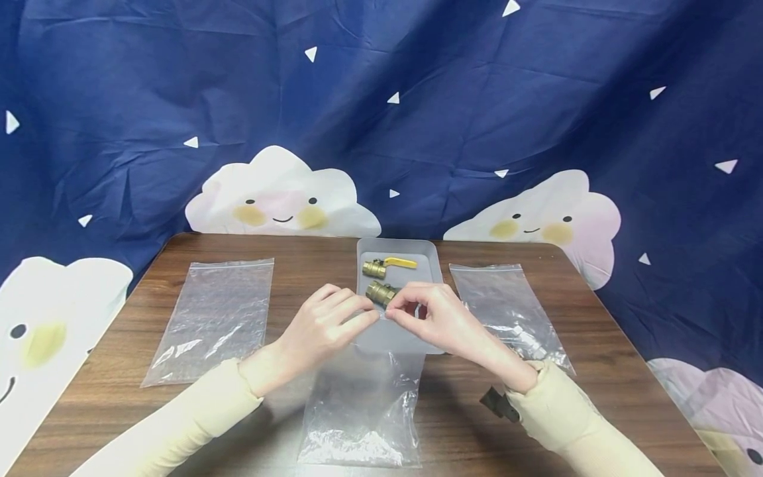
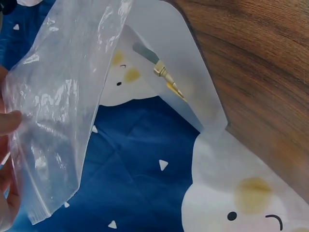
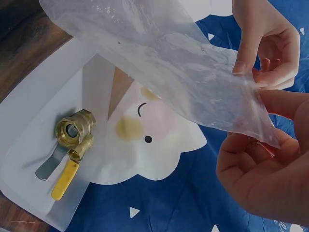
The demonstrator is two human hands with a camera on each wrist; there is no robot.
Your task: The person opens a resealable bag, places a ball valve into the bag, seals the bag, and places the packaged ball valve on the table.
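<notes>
- Our left hand [image 1: 330,321] and right hand [image 1: 438,317] pinch one clear zip bag [image 1: 360,417] by its zip edge, fingertips near each other; it hangs toward us.
- Flat bags [image 1: 217,318] lie either side on our wooden table [image 1: 298,246].
- Between them, our grey tray [image 1: 396,245] holds a larger brass valve [image 1: 379,292], then a yellow-handled valve [image 1: 374,268].
- Beyond, we see a blue curtain [image 1: 417,53].

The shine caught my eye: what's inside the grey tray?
A small brass valve with a yellow handle and a larger brass valve with a grey handle. In the head view, the right hand covers part of the tray; what's there is hidden.
</notes>
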